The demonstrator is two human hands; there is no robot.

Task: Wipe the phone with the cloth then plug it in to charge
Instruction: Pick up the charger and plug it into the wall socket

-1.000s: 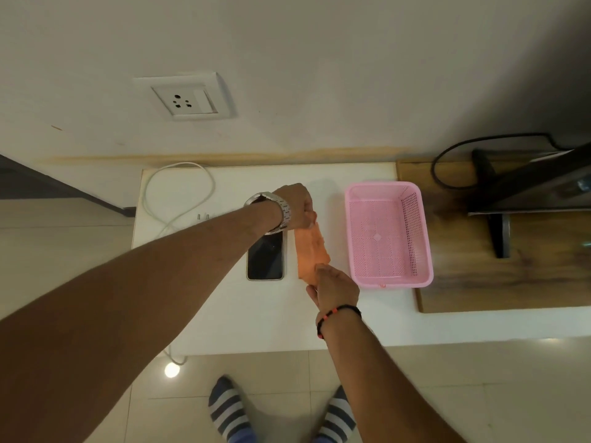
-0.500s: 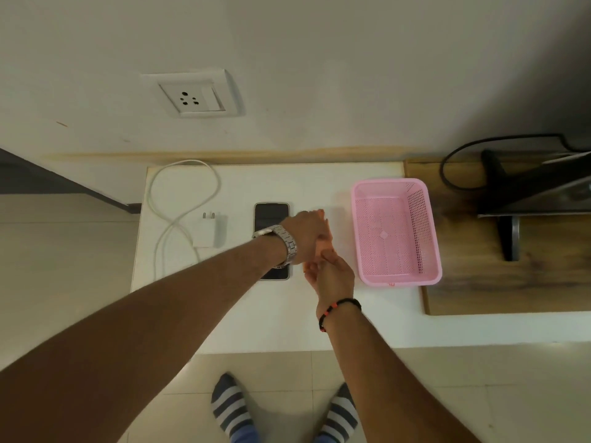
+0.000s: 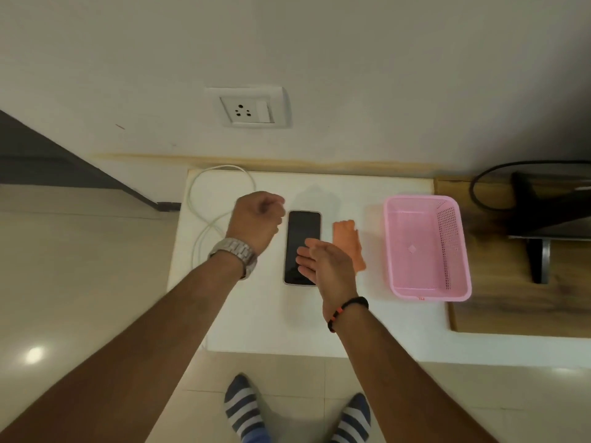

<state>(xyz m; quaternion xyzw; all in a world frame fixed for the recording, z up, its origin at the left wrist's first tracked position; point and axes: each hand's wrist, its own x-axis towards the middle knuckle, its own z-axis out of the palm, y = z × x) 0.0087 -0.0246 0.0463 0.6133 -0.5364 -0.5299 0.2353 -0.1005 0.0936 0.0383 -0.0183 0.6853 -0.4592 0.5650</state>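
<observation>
A black phone lies screen up on the white table. Just to its right lies the folded orange cloth, with no hand on it. My right hand hovers over the phone's lower right part, fingers apart and holding nothing. My left hand is left of the phone with its fingers curled downward. It covers the spot where the white charger adapter lay, and the adapter is hidden. The white cable loops on the table and runs under that hand.
A white wall socket is on the wall above the table. A pink plastic basket stands right of the cloth. Further right, a dark screen stand with a black cable rests on a wooden board. My striped socks show below.
Both hands let go of the cloth, which now lies beside the phone. My left hand moved left over the adapter; my right hand moved over the phone.
</observation>
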